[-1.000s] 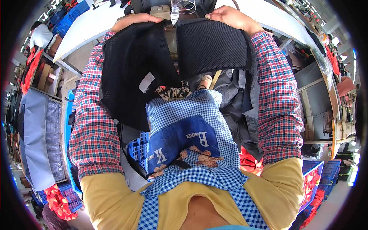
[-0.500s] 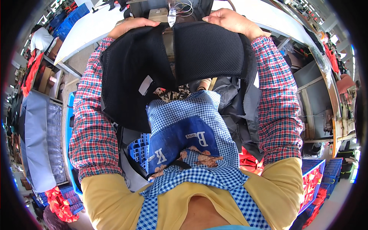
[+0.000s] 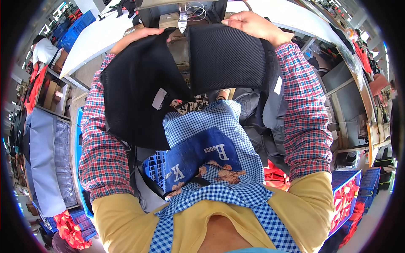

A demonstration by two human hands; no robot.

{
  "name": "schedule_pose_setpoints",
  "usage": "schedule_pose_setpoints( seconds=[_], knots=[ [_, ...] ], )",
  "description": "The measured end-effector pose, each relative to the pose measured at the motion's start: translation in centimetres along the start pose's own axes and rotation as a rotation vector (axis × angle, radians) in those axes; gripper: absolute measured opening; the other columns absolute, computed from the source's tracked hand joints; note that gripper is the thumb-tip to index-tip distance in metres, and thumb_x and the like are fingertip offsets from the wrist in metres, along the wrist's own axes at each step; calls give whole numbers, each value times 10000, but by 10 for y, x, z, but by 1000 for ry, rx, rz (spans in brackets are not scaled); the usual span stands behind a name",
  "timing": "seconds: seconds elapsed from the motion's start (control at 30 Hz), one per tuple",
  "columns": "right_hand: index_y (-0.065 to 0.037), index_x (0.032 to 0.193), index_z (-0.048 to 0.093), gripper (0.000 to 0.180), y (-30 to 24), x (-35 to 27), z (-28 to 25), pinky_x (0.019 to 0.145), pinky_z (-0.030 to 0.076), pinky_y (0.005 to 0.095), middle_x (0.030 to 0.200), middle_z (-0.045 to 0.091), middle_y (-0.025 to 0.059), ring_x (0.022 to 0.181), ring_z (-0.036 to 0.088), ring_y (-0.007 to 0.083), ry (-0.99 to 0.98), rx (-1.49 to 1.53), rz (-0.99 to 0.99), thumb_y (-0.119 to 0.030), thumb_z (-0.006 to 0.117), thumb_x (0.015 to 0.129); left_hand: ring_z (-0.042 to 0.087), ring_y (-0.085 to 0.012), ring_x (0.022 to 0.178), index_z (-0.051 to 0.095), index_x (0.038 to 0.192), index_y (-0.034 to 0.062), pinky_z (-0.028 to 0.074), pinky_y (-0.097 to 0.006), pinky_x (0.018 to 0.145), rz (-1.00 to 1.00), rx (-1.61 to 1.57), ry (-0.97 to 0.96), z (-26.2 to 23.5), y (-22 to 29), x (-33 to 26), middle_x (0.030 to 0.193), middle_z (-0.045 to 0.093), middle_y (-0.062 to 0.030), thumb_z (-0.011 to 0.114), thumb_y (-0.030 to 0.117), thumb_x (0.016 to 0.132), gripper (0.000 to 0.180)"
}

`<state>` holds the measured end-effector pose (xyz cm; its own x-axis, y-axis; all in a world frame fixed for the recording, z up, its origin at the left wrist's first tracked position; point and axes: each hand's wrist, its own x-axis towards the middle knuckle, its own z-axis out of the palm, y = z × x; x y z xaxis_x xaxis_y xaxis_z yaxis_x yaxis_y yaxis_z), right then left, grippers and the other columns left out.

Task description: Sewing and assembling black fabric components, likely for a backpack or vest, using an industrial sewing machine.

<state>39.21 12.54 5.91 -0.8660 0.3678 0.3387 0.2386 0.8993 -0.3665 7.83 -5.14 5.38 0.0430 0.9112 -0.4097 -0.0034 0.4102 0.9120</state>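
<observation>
Your left hand [image 3: 137, 37] grips the upper edge of a black mesh fabric piece [image 3: 139, 97] that hangs down over your checked sleeve [image 3: 103, 147], a white label [image 3: 159, 98] showing on it. Your right hand [image 3: 253, 26] holds a second black mesh panel [image 3: 228, 59] by its top. Between the two panels a gap shows the sewing machine [image 3: 181, 17] on the white table [image 3: 97, 42]. A blue gingham apron [image 3: 211, 143] covers your lap.

white worktable [image 3: 101, 40] — sewing machine [image 3: 177, 17], black fabric [image 3: 139, 92]
</observation>
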Motion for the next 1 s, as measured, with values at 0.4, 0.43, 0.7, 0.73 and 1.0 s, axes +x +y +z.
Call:
schedule_pose_setpoints(
  seconds=[0.4,0.43,0.7,0.73,1.0],
  knots=[
    [-66,904,712,451,0,-3,10,834,496,359,840,677,97,816,647,235,39,9,38,-463,513,985,635,-121,915,652,1149,-3,487,-219,865,160,139,-75,14,-1,-9,1034,678,-68,534,385,990,436],
    [-66,904,712,451,1,-4,10,834,496,359,840,677,97,816,647,235,42,14,28,-463,513,985,635,-121,915,652,1149,-3,487,-219,865,152,136,-153,16,-1,-10,1034,678,-68,534,385,990,436],
    [-65,868,699,473,6,-3,13,809,497,375,803,658,99,784,636,240,57,-8,-18,-480,504,985,652,-128,845,659,1124,-2,521,-216,793,6,115,66,17,4,0,1001,684,-70,553,378,981,420],
    [-65,868,699,473,7,-3,14,809,497,375,803,658,99,784,636,240,60,-2,-29,-480,504,985,652,-128,845,659,1124,-2,521,-216,793,38,131,-13,16,5,0,1001,684,-70,553,378,981,420],
    [-82,951,722,462,1,-5,12,838,510,381,867,692,118,828,663,253,45,-33,19,-486,501,982,664,-148,686,659,1099,26,525,-224,643,188,135,37,11,-7,3,876,684,-74,597,368,957,376]
  ],
)
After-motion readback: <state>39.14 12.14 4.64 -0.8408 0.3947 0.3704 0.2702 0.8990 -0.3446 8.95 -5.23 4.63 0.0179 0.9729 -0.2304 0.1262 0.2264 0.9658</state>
